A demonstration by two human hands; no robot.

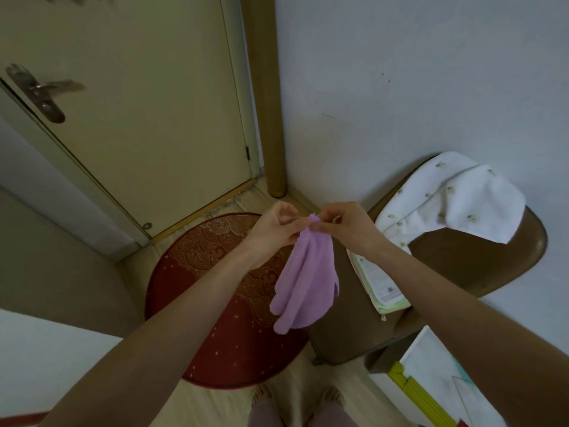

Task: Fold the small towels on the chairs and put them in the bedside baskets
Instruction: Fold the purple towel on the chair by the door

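Left hand and right hand both pinch the top edge of a lilac towel, which hangs free in the air at frame centre, above a red round mat. At 3 o'clock, a brown chair carries a white printed towel draped over its back. A cream door stands at 11 o'clock.

We held a purple towel up by its top edge, our left hand and right hand pinching it close together while it hung over a red rug. To the right stood a brown chair with a white towel draped over it. A door stood far left.
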